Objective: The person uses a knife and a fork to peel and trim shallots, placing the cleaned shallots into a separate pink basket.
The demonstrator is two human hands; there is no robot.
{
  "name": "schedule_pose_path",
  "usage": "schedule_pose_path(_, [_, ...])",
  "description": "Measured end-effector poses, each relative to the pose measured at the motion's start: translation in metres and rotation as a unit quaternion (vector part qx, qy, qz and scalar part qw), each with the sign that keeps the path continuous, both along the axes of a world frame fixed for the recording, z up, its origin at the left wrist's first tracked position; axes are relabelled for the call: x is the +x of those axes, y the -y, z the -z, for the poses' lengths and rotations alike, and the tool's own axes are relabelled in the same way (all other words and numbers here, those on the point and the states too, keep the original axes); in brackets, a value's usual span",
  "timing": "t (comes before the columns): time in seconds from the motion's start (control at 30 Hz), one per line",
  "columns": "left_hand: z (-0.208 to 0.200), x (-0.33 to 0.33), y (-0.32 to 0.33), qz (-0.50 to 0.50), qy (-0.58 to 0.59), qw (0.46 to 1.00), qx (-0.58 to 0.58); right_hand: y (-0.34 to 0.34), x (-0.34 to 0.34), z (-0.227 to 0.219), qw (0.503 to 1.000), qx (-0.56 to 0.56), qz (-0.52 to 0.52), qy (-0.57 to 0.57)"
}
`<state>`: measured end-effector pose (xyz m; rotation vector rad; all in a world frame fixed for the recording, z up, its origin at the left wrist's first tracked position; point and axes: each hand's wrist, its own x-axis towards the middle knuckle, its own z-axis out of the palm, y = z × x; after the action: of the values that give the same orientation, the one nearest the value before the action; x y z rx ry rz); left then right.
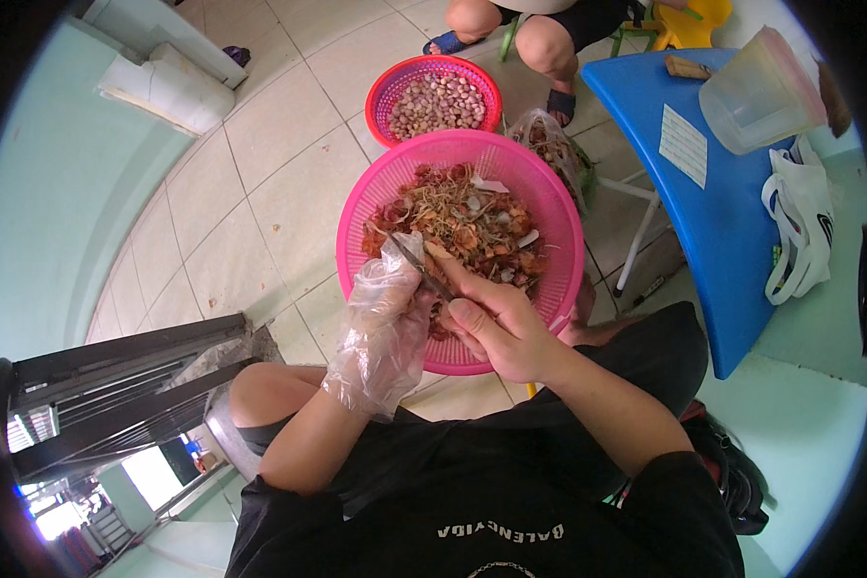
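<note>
Both hands, gloved left (387,323) and bare right (496,323), close their grip around a mostly hidden knife (416,262).

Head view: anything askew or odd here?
One oddity: only the left hand wears a clear plastic glove; the right hand, holding a small knife, is bare. On the blue plastic table, a clear plastic jug looks tilted, though the fisheye may cause that. Peels stay inside the round pink plastic basket.
</note>
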<state>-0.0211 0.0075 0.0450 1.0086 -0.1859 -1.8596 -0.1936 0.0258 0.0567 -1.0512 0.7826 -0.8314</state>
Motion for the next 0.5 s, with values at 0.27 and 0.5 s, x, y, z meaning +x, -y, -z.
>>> schedule_pose_path(0.27, [0.012, 0.002, 0.001, -0.014, 0.031, 0.999, -0.041, -0.003, -0.003, 0.01, 0.999, 0.033, 0.02, 0.008])
schedule_pose_path(0.5, [0.001, 0.003, 0.005, -0.038, 0.016, 0.999, 0.027, 0.0, -0.002, 0.001, 0.997, 0.061, -0.013, 0.051])
